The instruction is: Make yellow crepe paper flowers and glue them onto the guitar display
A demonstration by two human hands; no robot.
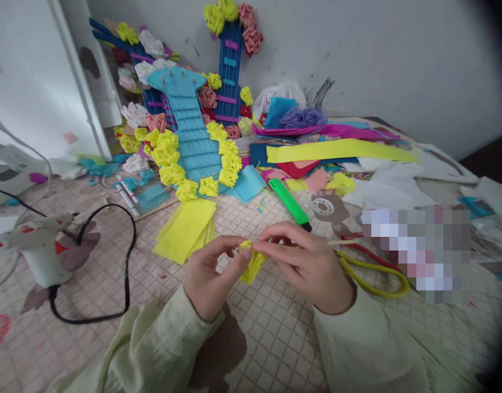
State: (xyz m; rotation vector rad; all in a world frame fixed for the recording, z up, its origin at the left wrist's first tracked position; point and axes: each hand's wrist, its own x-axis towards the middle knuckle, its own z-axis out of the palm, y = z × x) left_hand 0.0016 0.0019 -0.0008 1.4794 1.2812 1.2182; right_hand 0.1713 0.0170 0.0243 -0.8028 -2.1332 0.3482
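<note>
Between my hands is a crumpled piece of yellow crepe paper (255, 266), partly bunched at its top and hanging down. My left hand (216, 273) pinches it from the left with thumb and index finger. From the right, the fingertips of my right hand (302, 262) grip its upper edge. Just beyond my left hand lies a stack of yellow paper pieces (185, 229). Further back leans a light blue paper guitar-like shape (191, 128), its lower rim set with yellow paper flowers (169, 155). A green utility knife (290, 202) lies past my right hand.
A white glue gun (42, 248) with a looping black cord (132, 256) lies at left. Scissors with yellow and red handles (374, 281) rest at right, near a white ring (322, 206). Paper strips, including a long yellow one (341, 150), and purple yarn (303, 117) pile up behind.
</note>
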